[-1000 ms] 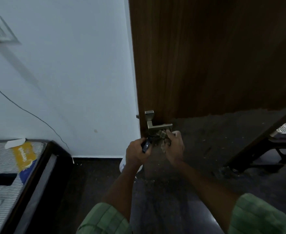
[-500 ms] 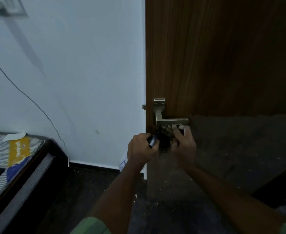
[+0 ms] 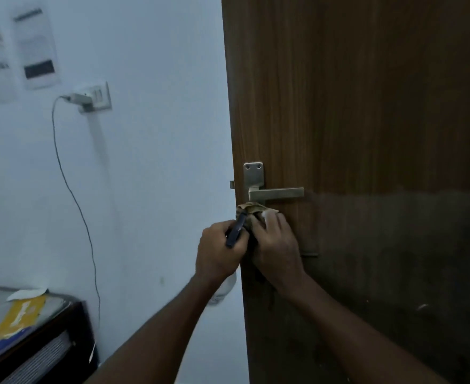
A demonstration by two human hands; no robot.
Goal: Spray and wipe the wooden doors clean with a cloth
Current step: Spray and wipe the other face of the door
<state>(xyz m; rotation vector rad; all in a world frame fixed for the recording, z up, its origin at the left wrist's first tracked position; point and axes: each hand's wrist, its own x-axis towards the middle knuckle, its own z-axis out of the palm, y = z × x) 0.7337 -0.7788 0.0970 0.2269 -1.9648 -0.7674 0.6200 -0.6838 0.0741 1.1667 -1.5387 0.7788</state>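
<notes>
Both hands sit higher in view than 0.5 s ago, still just under the door handle [image 3: 272, 189]; more wall shows now, incl. a socket [image 3: 98, 97] w/ plugged charger and cable. Left hand [image 3: 218, 252] grips a spray bottle [image 3: 235, 231], dark trigger head poking above the fist, white body partly visible below the wrist. Right hand [image 3: 276, 245] holds a crumpled cloth [image 3: 251, 210] against the wooden door [image 3: 353, 120], near its left edge, fingers curled over it. Door's lower half looks darker, dusty. Bed [image 3: 31, 347] w/ yellow packet at lower left.
</notes>
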